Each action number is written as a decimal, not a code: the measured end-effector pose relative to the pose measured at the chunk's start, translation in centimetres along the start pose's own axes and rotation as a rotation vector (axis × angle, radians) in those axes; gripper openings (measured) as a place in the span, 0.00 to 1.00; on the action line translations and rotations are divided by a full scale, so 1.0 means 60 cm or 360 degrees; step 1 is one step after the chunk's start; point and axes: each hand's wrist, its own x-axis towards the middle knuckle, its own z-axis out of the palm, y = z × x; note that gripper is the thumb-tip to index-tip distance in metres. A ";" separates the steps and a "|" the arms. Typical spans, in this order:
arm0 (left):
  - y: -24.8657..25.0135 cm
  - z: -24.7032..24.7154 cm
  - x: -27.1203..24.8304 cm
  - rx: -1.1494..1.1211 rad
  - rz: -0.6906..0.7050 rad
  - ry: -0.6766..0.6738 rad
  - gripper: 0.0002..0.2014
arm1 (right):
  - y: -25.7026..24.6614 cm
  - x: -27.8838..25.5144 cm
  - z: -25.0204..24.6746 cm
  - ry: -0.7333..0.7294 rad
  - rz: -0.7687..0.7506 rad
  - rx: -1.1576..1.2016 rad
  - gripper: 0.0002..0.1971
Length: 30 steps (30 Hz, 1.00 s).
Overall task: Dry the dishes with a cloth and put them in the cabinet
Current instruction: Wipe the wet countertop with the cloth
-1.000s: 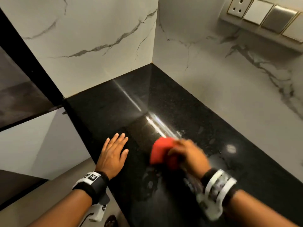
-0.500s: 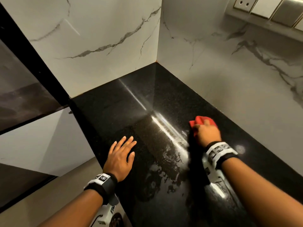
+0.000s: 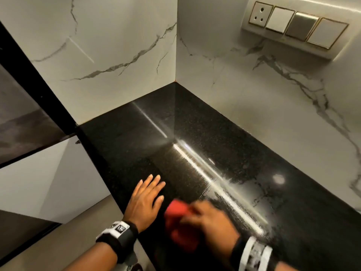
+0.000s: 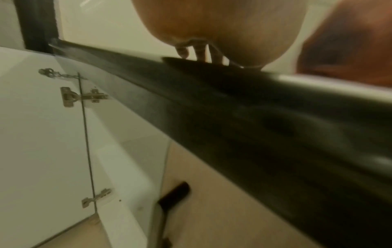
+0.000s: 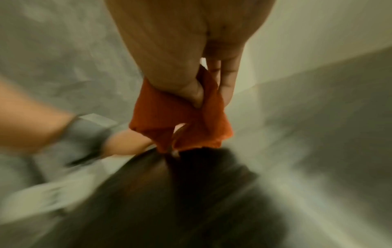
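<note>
A home kitchen: a polished black worktop [image 3: 224,133] meets marble-look wall tiles [image 3: 121,45], a switch panel [image 3: 293,26] at 1 o'clock, hinged white cabinet [image 4: 42,134] below.

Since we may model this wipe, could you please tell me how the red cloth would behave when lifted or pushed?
Probably floppy: the cloth bunches into folds in the right hand. Likely light, as its loose corners hang freely. On the wet counter it would likely drag and crumple rather than slide rigidly.
</note>
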 end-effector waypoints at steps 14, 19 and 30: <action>0.031 0.013 -0.028 -0.0034 0.0001 -0.0051 0.23 | 0.323 0.074 -0.156 0.0104 0.1161 -0.0507 0.36; 0.033 0.007 -0.029 -0.0039 -0.0012 -0.0047 0.22 | 0.201 0.038 -0.062 0.0182 0.0844 -0.0412 0.23; 0.037 0.023 -0.035 -0.0048 0.0040 0.0017 0.23 | -0.101 -0.158 0.166 -0.0051 -0.0323 -0.0195 0.16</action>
